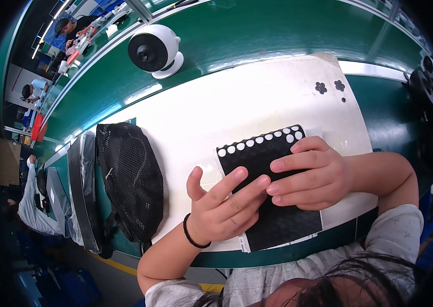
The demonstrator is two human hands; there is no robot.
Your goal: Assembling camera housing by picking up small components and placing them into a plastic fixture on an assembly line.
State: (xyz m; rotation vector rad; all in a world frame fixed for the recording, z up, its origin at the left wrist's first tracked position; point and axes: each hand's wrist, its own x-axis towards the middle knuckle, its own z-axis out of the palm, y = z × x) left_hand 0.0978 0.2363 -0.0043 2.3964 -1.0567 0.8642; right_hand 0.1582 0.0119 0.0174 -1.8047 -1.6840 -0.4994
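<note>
A black textured sheet (290,225) lies on the white mat at the near edge of the table. Along its far edge runs a row of white round spots (249,143). Over the sheet's left side is my left hand (226,210), outer fingers spread, thumb and index tips hidden. My right hand (311,176) comes in from the right across the sheet, its fingers close together and its thumb out of sight beneath. The fingertips of both hands meet above the middle of the sheet. Anything small pinched there is hidden by the fingers.
A black mesh bag (132,179) lies left on the white mat (191,112), beside a long black strip (83,189). A white camera (157,51) stands at the back. Black flower-shaped pieces (321,88) lie far right. Other people (35,92) work at left.
</note>
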